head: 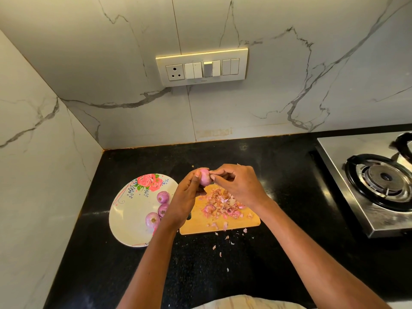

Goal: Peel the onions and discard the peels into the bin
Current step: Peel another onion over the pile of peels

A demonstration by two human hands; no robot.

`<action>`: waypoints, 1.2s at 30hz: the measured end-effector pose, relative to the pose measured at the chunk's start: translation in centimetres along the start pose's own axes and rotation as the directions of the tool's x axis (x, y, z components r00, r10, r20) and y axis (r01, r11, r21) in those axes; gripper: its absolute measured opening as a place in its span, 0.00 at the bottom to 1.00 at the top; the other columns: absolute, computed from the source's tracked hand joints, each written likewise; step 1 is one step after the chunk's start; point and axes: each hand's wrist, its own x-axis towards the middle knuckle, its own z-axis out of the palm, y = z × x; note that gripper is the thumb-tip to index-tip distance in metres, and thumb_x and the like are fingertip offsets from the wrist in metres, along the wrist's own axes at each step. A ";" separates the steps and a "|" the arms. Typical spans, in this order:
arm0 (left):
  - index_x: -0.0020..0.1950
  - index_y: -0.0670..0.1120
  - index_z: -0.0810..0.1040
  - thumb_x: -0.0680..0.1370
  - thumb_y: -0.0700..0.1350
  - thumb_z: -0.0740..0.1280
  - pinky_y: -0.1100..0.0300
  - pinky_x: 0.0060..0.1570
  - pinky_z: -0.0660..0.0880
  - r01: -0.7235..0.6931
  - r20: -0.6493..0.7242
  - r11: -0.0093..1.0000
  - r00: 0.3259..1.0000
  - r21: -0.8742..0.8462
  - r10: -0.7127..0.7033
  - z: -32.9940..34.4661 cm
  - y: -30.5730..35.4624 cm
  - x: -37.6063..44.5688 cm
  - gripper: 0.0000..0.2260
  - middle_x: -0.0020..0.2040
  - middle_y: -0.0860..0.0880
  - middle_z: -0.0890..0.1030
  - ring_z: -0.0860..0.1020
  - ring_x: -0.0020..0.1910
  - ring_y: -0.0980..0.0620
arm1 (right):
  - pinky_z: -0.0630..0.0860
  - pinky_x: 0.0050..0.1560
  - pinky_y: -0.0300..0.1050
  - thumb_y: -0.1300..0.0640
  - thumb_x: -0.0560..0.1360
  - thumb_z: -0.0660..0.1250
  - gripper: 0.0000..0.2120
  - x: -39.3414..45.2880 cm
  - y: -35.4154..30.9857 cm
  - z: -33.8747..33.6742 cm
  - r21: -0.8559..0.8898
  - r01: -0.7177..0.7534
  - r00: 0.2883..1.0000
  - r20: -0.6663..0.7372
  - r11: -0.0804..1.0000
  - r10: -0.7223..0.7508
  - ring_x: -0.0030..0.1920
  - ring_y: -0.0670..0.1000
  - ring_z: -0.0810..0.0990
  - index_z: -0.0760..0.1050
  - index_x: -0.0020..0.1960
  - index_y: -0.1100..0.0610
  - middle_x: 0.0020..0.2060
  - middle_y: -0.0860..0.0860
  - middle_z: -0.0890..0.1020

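A small, round, pale pink onion (205,176), its smooth skin mostly bare, is held up above the far edge of a rectangular light wooden cutting board (200,226). The left hand (186,197) grips it from below and the side, and the right hand (238,184) pinches at its right side with thumb and fingertips. A loose heap of thin, papery pink and tan onion peels (223,205) lies on the board directly beneath, with scattered flakes spilling off the board's near edge. Three more small purple-pink onions (162,197) sit close together on the right part of a white oval plate with a red rose print (127,210), just left of the board.
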 end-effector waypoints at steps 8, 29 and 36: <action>0.72 0.51 0.74 0.87 0.55 0.49 0.63 0.59 0.78 0.004 0.043 1.000 0.999 0.023 -0.005 -0.2 -0.5 0.0 0.21 0.64 0.51 0.80 0.79 0.61 0.57 | 0.67 0.52 0.20 0.55 0.76 0.75 0.06 -0.1 -0.3 0.0 0.041 -0.009 1.000 0.005 0.999 0.009 0.45 0.38 0.82 0.86 0.52 0.55 0.43 0.45 0.86; 0.69 0.51 0.76 0.86 0.56 0.51 0.58 0.57 0.80 0.076 0.032 0.991 0.997 -0.112 -0.072 0.5 -0.2 0.3 0.20 0.59 0.48 0.81 0.78 0.52 0.50 | 0.73 0.48 0.27 0.58 0.81 0.69 0.05 0.0 0.3 1.2 0.014 0.019 0.994 -0.104 1.000 -0.017 0.49 0.37 0.79 0.81 0.55 0.57 0.47 0.45 0.82; 0.68 0.52 0.77 0.81 0.62 0.53 0.54 0.57 0.79 0.108 -0.007 0.981 0.994 -0.161 -0.110 0.5 -0.2 0.3 0.24 0.62 0.46 0.80 0.78 0.60 0.48 | 0.73 0.50 0.29 0.54 0.80 0.70 0.09 -0.2 0.4 1.0 0.045 0.009 0.999 -0.039 0.999 -0.007 0.54 0.38 0.78 0.83 0.59 0.53 0.52 0.46 0.84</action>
